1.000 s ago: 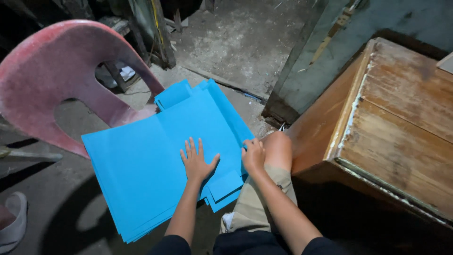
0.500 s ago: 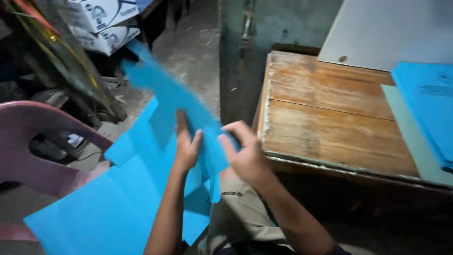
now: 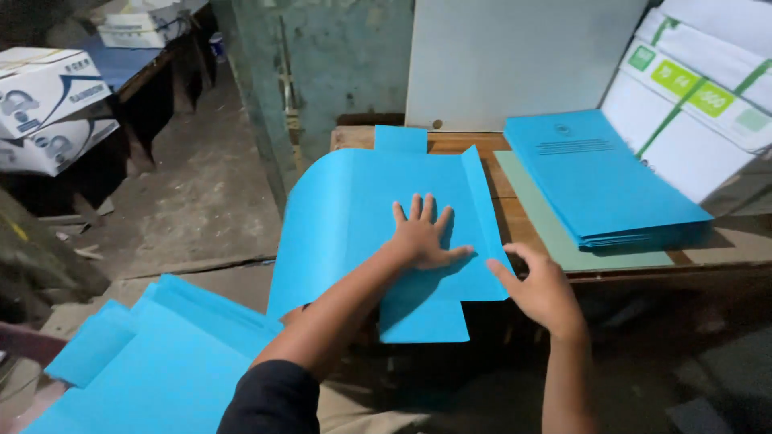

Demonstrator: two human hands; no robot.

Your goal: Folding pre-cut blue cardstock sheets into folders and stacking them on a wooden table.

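Sheet [image 3: 354, 217] overhangs the table's [image 3: 724, 257] left edge, left hand [image 3: 422, 237] splayed flat on it, right hand [image 3: 543, 289] open beside; green-labelled white boxes [image 3: 708, 96] behind.

- Your left hand [image 3: 422, 235] is bare, without glove, ring or watch
- At the bottom centre of the frame, your left arm wears a short dark sleeve [image 3: 269, 398] ending above the elbow
- Your right hand [image 3: 543, 289] and forearm, lower right, are bare too
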